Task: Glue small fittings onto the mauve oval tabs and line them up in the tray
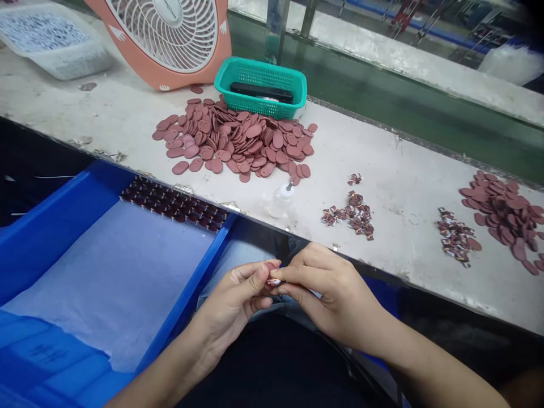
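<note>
Near the front edge of the table, above my lap, my left hand [242,289] pinches a reddish-brown oval piece [269,266] between thumb and fingers. Touching it from the other side, my right hand [325,283] closes thumb and index finger on a small brown part with a white bit [273,281]. Both hands' fingertips meet there and partly hide the pieces. Beyond them lies a large heap of reddish-brown ovals [238,139]. A small clear bottle with a dark tip [280,202] stands nearer. Small brown parts [355,214] form a pile to its right.
An orange fan [170,34] and a green basket [263,105] stand at the back. A white tub [51,42] is far left. Below, a blue crate [187,289] holds a pale sheet and rows of dark pieces [174,204]. More ovals [505,212] and parts [457,237] lie right.
</note>
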A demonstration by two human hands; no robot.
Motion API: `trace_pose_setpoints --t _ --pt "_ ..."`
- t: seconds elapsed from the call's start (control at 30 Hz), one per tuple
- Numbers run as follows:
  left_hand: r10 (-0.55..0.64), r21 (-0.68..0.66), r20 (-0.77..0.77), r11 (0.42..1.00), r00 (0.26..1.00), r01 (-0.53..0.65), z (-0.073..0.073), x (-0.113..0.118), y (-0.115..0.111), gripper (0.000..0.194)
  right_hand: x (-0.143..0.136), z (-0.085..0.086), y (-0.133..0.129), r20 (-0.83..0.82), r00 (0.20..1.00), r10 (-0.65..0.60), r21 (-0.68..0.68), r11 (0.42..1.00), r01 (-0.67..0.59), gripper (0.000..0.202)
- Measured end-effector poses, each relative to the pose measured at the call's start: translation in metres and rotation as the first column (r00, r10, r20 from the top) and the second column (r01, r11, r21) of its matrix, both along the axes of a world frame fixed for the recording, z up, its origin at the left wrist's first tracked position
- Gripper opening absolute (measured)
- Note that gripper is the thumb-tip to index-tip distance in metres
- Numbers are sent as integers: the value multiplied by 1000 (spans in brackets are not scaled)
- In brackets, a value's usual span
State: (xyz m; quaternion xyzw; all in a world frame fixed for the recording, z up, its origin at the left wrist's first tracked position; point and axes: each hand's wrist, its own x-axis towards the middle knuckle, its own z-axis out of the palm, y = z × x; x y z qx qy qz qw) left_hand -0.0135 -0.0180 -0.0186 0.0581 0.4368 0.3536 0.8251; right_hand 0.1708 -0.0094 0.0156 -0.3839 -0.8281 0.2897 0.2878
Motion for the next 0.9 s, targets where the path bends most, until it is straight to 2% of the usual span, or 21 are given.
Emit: trace_pose_setpoints --t 0.17,0.43,0.63,0.8,0.9 --pt "16 -5 5 1000 1000 -16 1 0 1 35 -1 0 0 3 1000 -5 14 1000 5 11" --pt "25 -6 -18 1000 1000 -25 0 -2 1 16 -4 -2 4 4 1000 5 24 1000 -5 12" --pt "44 -6 -34 999 998 -44 -1 -6 2 24 -9 -6 10 0 1000 25 -9 1000 -25 12" --pt "78 2 -29 997 996 -78 -2 -11 4 39 -16 -6 15 -2 999 41 8 999 -41 12" --pt "86 19 -25 996 996 -86 -3 -14 5 37 -19 -6 17 -7 999 47 13 999 -47 12"
